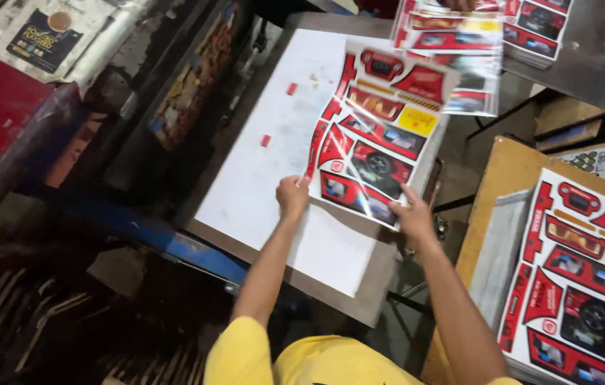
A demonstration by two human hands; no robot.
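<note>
Gripping a glossy red printed sheet (374,135) by its near corners, left hand (292,197) and right hand (412,214) fingers pinched on it, above the white counter (260,171). The limp sheet could probably buckle or slip.

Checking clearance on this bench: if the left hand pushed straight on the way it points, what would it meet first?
The left hand points up the white board. Nothing stands right ahead; the first thing looks to be the small red scrap, though the line is a guess.
</note>
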